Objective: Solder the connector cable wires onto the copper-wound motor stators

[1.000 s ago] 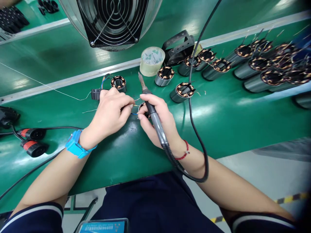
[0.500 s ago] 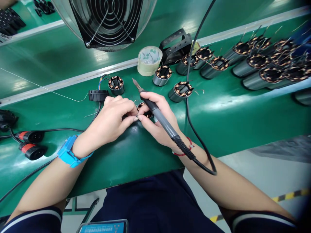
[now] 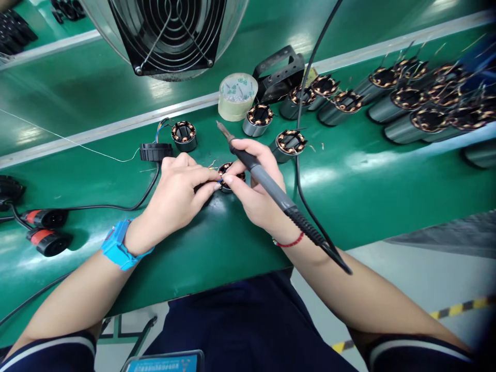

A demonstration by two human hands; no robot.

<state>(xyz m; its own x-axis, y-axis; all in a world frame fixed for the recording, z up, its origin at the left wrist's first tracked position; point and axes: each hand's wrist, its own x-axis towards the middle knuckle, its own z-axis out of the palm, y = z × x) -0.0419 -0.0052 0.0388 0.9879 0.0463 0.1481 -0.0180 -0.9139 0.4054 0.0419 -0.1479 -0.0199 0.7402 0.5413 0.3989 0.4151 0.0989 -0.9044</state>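
Observation:
My left hand [image 3: 179,190] is closed in a pinch on thin wires at a small wound stator [image 3: 229,172] lying on the green bench [image 3: 368,181]. My right hand [image 3: 256,191] holds a black soldering iron [image 3: 267,181] across its palm, tip pointing up and away from the work, while its thumb and forefinger also pinch at the stator's wires. The fingertips of both hands meet at the stator's near edge. A blue watch is on my left wrist, a red cord on my right.
Another small stator [image 3: 184,134] with coloured leads and a black connector [image 3: 155,152] lie behind my left hand. A tape roll [image 3: 237,95], a black stand [image 3: 279,72] and several long stators [image 3: 403,108] sit further back. A fan [image 3: 166,31] hangs above. Black-red plugs [image 3: 46,232] lie left.
The soldering iron has tilted so its handle lies lower and more to the right. Both hands have drawn closer together over the stator, and the view has shifted slightly.

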